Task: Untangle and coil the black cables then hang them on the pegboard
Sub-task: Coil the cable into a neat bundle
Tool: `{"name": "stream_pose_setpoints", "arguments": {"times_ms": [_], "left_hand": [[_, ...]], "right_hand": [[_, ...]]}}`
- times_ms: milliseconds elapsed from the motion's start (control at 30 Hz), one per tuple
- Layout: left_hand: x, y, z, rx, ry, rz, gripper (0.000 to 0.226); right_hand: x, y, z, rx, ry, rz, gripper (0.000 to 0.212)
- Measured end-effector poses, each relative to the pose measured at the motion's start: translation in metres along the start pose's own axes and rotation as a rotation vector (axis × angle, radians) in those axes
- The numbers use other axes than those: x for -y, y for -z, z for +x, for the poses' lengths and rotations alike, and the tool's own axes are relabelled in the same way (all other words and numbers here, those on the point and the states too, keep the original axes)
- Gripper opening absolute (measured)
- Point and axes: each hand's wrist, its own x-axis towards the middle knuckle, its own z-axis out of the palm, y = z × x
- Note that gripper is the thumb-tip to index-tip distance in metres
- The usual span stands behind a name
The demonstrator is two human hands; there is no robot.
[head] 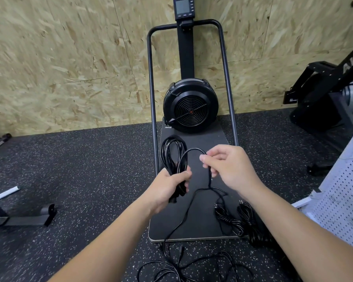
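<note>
Gripping a bundle of coiled black cable (172, 159) in our left hand (167, 188), we have the fingers (184, 176) wrapped tight around its lower part, the loops standing up toward 12 o'clock above the fist. Our right hand (228, 169), at 3 o'clock from the left, pinches the loose run of the same cable between thumb and fingers; that strand arches over from the coil to the pinch, then drops toward 6 o'clock.

From there the free length (183, 224) trails down across the black platform (198, 220) of the exercise machine and onto the speckled rubber floor (80, 180), ending in a loose tangle (192, 267) at 6 o'clock near the bottom edge. Two more bundles of black cable (245, 222) lie at 4 o'clock on the platform's right corner, partly spilling onto the floor.

At 12 o'clock the machine's round black fan housing (191, 106) stands against the chipboard wall (69, 58). The white pegboard (346, 200) leans in at 3 o'clock, well apart from both hands.
</note>
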Motion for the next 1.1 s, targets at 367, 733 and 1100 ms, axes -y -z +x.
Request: {"name": "stream_pose_setpoints", "arguments": {"times_ms": [367, 733, 1100], "left_hand": [[-0.002, -0.049, -0.029, 0.235, 0.013, 0.077, 0.023], [-0.015, -0.042, -0.018, 0.071, -0.131, -0.132, 0.030], [-0.031, -0.016, -0.001, -0.215, -0.208, -0.412, 0.016]], "right_hand": [[0.019, 0.010, -0.002, -0.070, 0.062, 0.082, 0.010], [-0.021, 0.011, 0.011, 0.154, -0.118, 0.208, 0.037], [-0.059, -0.023, -0.012, 0.332, -0.263, -0.461, 0.049]]}}
